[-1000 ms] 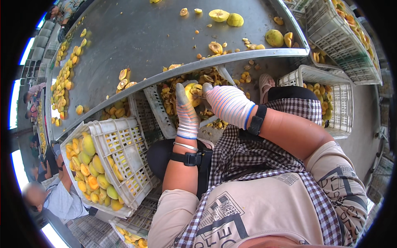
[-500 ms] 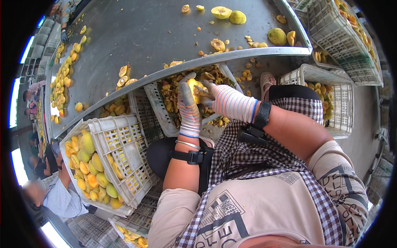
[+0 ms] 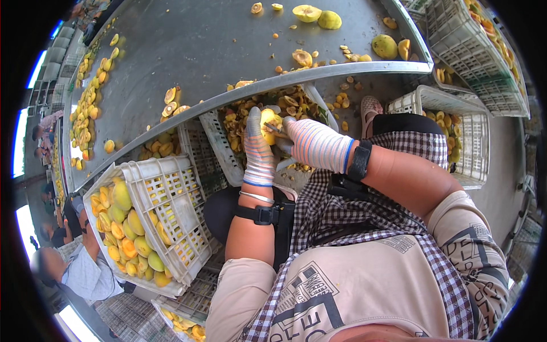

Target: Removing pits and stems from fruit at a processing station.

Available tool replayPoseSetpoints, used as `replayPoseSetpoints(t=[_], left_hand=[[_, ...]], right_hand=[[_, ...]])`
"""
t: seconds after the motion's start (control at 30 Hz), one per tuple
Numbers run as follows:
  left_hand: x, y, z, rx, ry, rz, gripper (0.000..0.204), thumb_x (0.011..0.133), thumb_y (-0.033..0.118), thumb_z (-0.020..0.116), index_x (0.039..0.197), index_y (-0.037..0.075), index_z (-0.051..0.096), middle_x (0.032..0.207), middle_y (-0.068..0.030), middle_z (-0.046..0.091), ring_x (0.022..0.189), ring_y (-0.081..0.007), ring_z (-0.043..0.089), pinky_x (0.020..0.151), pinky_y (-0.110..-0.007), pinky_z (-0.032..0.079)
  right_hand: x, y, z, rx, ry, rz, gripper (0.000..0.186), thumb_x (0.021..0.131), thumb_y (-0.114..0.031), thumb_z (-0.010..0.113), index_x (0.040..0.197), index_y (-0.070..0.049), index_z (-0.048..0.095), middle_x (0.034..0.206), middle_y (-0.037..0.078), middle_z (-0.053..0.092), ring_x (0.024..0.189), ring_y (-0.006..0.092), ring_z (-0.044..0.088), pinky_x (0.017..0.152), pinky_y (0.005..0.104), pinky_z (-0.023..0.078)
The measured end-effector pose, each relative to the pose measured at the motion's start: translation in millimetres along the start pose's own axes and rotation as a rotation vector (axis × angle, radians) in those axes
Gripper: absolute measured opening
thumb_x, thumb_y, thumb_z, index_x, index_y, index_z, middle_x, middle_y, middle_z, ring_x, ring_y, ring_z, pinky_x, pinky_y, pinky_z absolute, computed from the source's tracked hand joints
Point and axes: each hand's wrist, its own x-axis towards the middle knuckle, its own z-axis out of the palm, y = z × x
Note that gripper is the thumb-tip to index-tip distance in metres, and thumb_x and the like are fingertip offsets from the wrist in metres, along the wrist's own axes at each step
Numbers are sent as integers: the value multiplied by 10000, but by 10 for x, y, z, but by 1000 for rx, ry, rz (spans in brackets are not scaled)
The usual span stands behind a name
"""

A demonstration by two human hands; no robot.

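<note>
My left hand (image 3: pixel 257 149), in a striped work glove with a grey palm, is closed around a yellow peach half (image 3: pixel 269 121). A slim metal pitting tool (image 3: pixel 273 129) is gripped in my gloved right hand (image 3: pixel 316 139), its tip at the cut face of the peach. Its exact blade shape is hidden by the fruit and fingers. Both hands are just below the metal table's front edge. Under them is a white crate (image 3: pixel 218 149) filled with peach scraps and pits (image 3: pixel 235 126).
A metal table (image 3: pixel 188 57) with a raised rim carries peach halves and pits. At left, a tilted white crate (image 3: pixel 174 196) holds yellow-green peaches (image 3: pixel 130 225). More crates stand at right, one white crate (image 3: pixel 473 151) near my leg. Another person (image 3: pixel 91 273) sits at far left.
The peach half and both hands have shifted very slightly, with the tool still at the fruit. The view has moved a little. The grip of each hand is unchanged.
</note>
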Motion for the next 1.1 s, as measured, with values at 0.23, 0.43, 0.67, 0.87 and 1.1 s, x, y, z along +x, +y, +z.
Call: replayPoseSetpoints(t=[0.23, 0.43, 0.67, 0.87, 1.1], left_hand=[[48, -67, -76, 88, -61, 290, 485, 876, 484, 517, 1069, 45, 583, 975, -93, 608, 893, -206, 595, 827, -344, 489], [61, -4, -51, -7, -32, -4, 489, 870, 490, 518, 1054, 44, 595, 975, -95, 609, 890, -216, 596, 821, -348, 489], [31, 29, -12, 214, -187, 311, 484, 919, 478, 453, 1060, 33, 579, 934, -82, 610, 857, -181, 593, 804, -316, 486], [42, -1, -41, 117, -175, 242, 503, 907, 493, 460, 1088, 41, 589, 989, -95, 606, 893, -192, 586, 824, -338, 481], [46, 17, 2, 163, -22, -47, 541, 887, 498, 481, 1147, 31, 569, 1051, -117, 609, 966, -219, 604, 845, -369, 497]], right_hand=[[-7, -90, -43, 124, -76, 24, 402, 876, -277, 580, 1014, 94, 507, 802, 244, 628, 797, 389, 630, 706, 429, 513], [12, 31, -2, 143, -58, -24, 418, 889, -316, 571, 1002, 83, 525, 794, 235, 628, 781, 372, 634, 680, 416, 509], [-20, 38, -131, 929, -382, 222, 355, 910, -350, 547, 820, -7, 576, 538, 25, 489, 422, 137, 484, 391, 294, 404], [12, 40, -120, 793, -309, 149, 307, 893, -308, 569, 827, -8, 581, 571, 62, 534, 463, 194, 538, 428, 321, 449], [-34, 0, -126, -177, -60, -43, 248, 810, -179, 636, 945, 26, 603, 777, 185, 655, 779, 336, 659, 661, 411, 529]])
